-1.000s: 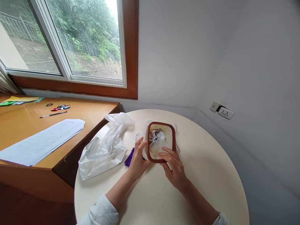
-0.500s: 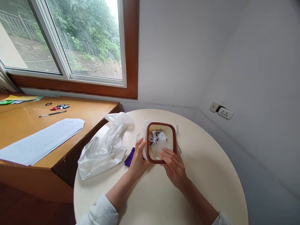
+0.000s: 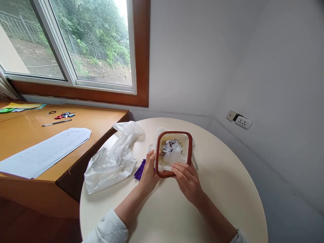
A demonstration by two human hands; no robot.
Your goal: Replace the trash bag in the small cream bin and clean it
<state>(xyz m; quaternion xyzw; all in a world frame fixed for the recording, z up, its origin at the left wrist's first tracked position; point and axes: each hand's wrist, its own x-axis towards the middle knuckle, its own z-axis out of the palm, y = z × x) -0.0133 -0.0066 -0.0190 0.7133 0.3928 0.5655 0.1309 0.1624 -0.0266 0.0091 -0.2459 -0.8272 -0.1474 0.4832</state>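
Bin (image 3: 190,148), one, with a brown rim in a rounded rectangle, at the centre of the frame, its mouth facing the viewer; whether its base rests on the surface beneath cannot be told. Contents: crumpled white paper (image 3: 173,146), inside a pale lining (image 3: 186,145); see-through plastic also shows outside the rim, at its upper left and right. Hands, two, bare, both on the bin. Left hand (image 3: 149,172): half open, fingers bent against the bin's left side, holding it; thumb mostly hidden below the rim. Right hand (image 3: 187,182): partly closed over the lower right corner of the rim, fingers side by side and reaching over the edge, gripping it; thumb out of sight. Worktop (image 3: 222,182), round, cream, lower centre of the frame, beneath bin and hands. Plastic bag (image 3: 111,168), whitish and see-through, rumpled, on the worktop left of the left hand. Purple item (image 3: 140,170), kind uncertain, just beside the left hand and partly hidden by it. Second worktop (image 3: 106,116), brown wood, left of the frame, bearing paper sheets (image 3: 48,152), a pen (image 3: 57,123) and a small bundle with red and blue parts (image 3: 66,115). Window (image 3: 101,40), upper left. Wall socket (image 3: 243,122), right of the frame.
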